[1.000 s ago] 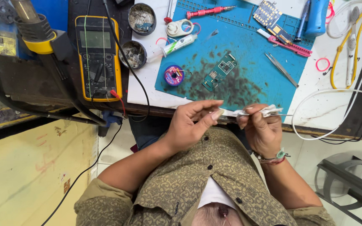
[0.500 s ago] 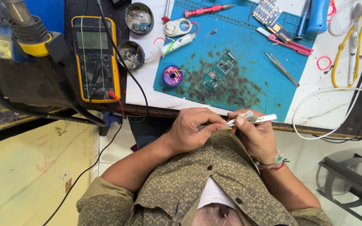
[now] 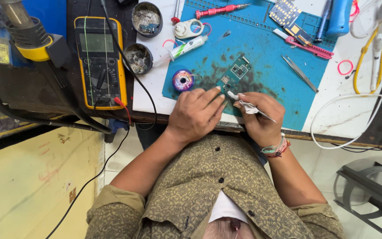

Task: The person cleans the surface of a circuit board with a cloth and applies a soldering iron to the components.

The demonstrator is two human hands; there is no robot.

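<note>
My left hand (image 3: 194, 116) lying loose-fingered on the blue mat (image 3: 270, 53), fingertips at the green circuit board (image 3: 234, 74), my right hand (image 3: 258, 116) just beside, pinching a thin metal tool (image 3: 254, 107) wrapped in white tissue, purple spool (image 3: 182, 80) left of the board

Head camera, looking straight down, close over blue mat (image 3: 266, 53)

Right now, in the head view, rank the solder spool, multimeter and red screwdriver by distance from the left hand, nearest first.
From the left hand:
1. Solder spool, just above it on the blue mat's edge.
2. Multimeter, off to the picture's left.
3. Red screwdriver, at the mat's far edge.
</note>
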